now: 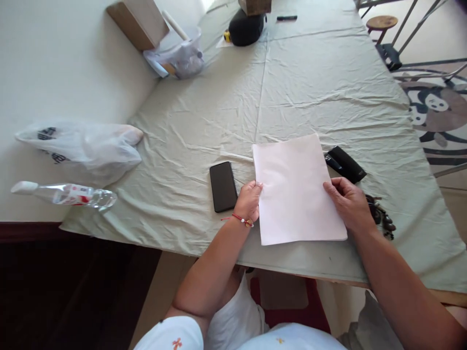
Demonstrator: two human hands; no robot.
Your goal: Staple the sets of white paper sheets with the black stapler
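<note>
At the worktop (197,121), the left grip (250,200) and right grip (349,203) pinch paper (296,194) by opposite edges, where light, even pressure should prevent creasing.

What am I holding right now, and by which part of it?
White paper, by its side edges: left grip on the left edge, right grip on the right.

A creased, pale green cloth (182,116) covered the tabletop (328,87), bearing a black smartphone (223,187), dark beads (387,224), a rounded black case (246,30), a black marker (287,18), a white plastic bag (91,148) and an upright water bottle (67,194).
</note>
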